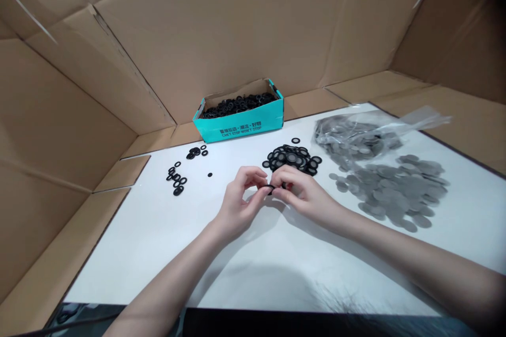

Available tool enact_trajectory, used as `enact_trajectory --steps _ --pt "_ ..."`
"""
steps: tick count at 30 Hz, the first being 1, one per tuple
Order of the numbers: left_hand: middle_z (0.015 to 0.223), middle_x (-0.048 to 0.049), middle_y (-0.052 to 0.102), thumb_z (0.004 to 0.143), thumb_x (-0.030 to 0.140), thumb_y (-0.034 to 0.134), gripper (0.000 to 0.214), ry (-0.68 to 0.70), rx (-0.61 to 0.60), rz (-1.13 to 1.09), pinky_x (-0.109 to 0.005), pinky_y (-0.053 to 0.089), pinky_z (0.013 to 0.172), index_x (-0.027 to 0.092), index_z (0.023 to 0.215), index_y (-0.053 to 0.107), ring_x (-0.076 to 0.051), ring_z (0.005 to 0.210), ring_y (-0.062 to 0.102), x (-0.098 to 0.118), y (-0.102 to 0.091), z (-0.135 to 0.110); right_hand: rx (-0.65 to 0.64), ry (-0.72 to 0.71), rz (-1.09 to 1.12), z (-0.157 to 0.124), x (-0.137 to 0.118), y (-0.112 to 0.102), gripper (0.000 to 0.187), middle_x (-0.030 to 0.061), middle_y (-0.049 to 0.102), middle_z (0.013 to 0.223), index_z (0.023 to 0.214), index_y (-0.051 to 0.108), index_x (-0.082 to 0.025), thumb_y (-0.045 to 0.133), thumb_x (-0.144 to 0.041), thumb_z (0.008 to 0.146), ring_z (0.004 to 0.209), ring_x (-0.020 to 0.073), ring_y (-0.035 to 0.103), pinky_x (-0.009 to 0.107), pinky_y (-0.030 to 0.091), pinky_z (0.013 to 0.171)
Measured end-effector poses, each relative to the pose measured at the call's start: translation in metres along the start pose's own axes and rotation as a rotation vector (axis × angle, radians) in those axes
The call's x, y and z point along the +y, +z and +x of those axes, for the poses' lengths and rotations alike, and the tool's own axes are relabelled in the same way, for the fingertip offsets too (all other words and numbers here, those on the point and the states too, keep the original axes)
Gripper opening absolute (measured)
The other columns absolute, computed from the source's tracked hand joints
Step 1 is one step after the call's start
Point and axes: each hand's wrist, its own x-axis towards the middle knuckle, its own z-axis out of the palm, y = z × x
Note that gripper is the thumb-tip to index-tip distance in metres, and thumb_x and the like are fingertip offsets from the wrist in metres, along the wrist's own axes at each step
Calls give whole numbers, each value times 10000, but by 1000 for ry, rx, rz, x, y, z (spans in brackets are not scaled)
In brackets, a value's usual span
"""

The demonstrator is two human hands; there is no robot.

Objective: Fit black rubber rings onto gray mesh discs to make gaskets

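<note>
Between my two hands, just above the white table top, is a black ring [270,188], partly covered by fingers. My left hand [244,195] pinches its left side with thumb and fingers. On its right side, my right hand [294,189] is closed the same way. Right behind the hands lies a pile of black rings with grey mesh centres [291,158]. To the right spreads a heap of loose grey mesh discs [399,189]. Whether a disc sits in the held ring is hidden.
A turquoise box [241,127] full of black rings stands at the back. Loose black rings [176,179] lie on the left, near a small black dot-like piece [210,175]. A clear plastic bag [356,134] of grey discs rests at back right. Cardboard walls [237,26] surround the table.
</note>
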Motion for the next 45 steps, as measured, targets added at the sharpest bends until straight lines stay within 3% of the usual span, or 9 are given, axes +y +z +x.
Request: enact_trajectory --steps 8,13,20,37,45 --pt "884 -1 611 938 289 604 212 -54 8 -19 -269 521 835 231 1099 479 -119 836 619 1 0 0 25 12 24 -1 -3 2 154 49 591 857 737 537 -204 552 -207 890 825 177 573 287 446 652" --pt "961 -24 596 937 251 587 140 2 -42 63 -271 533 828 222 1038 494 -120 850 619 1 -6 3 36 -11 22 -1 -6 -1 168 55 572 886 737 523 -205 565 -220 899 845 182 558 291 444 664" --pt "902 -8 578 922 157 557 93 62 -113 140 -246 538 794 207 975 499 -108 820 597 5 -11 5 -5 -15 7 0 -13 -6 189 58 558 904 721 528 -199 566 -240 902 825 175 539 284 430 656" --pt "883 18 597 932 158 572 140 112 18 155 -249 555 816 227 1013 481 -97 822 634 -8 -2 -3 -27 14 19 1 -9 -5 162 42 545 858 744 537 -194 567 -237 897 777 162 521 278 409 644" --pt "854 4 566 926 148 544 90 55 -116 176 -249 544 776 209 942 480 -110 800 609 0 -12 3 -36 9 38 0 -3 -3 131 53 533 909 755 540 -196 568 -203 883 835 173 520 279 411 647"
